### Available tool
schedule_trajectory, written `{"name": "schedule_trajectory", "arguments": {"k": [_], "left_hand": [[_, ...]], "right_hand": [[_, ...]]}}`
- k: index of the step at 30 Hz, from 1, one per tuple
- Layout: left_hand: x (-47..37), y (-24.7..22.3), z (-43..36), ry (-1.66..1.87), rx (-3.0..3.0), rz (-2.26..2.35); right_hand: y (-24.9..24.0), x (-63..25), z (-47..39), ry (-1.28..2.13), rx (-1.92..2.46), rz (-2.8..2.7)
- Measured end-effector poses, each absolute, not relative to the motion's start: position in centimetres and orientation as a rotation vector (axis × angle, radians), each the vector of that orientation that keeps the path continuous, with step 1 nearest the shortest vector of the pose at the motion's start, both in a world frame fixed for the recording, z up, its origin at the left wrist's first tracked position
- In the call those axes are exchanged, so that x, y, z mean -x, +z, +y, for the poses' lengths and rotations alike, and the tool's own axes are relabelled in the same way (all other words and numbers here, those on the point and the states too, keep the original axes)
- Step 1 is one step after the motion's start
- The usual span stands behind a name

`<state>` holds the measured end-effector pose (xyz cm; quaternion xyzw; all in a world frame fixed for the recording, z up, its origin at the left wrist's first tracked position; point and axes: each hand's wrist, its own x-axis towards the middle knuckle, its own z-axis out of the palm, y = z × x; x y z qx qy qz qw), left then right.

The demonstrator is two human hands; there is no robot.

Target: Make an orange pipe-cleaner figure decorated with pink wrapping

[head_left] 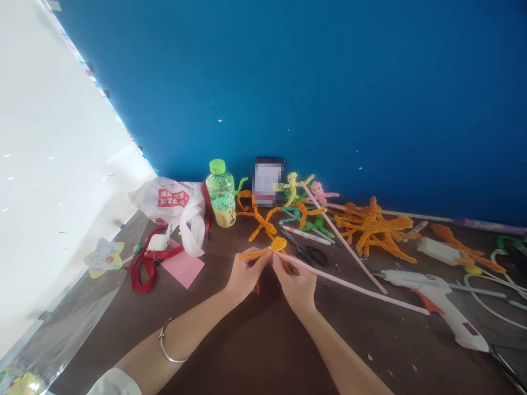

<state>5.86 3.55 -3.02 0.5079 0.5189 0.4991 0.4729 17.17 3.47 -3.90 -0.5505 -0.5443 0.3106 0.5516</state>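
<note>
At the far side, a blue wall (296, 82) is flecked with pale spots; at left, a white wall (45, 148) is brightly lit. Near, a dark brown tabletop (255, 345) is seen.

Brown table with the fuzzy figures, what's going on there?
Someone's left hand and right hand meet over the table, fingertips pinched together at an orange fuzzy piece with a rounded end. A pale pink stem runs from the right hand out towards a glue gun. Small fuzzy figures and scissors are just beyond the hands.
</note>
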Motion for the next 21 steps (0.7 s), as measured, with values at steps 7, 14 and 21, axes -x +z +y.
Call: {"name": "schedule_trajectory", "arguments": {"k": [7, 14, 21], "left_hand": [[-5.86, -3.25, 3.58, 1.233, -1.224, 1.257], [-5.86, -2.76, 3.56, 1.233, -1.294, 1.26], [-5.83, -2.58, 3.52, 1.258, -1.25, 1.254]], "right_hand": [[-4.04, -17.26, 3.53, 0.628, 1.369, -1.33], [-4.16, -17.2, 3.49, 0.648, 1.357, -1.339], [-3.59, -17.04, 3.31, 0.664, 1.356, -1.341]]}}
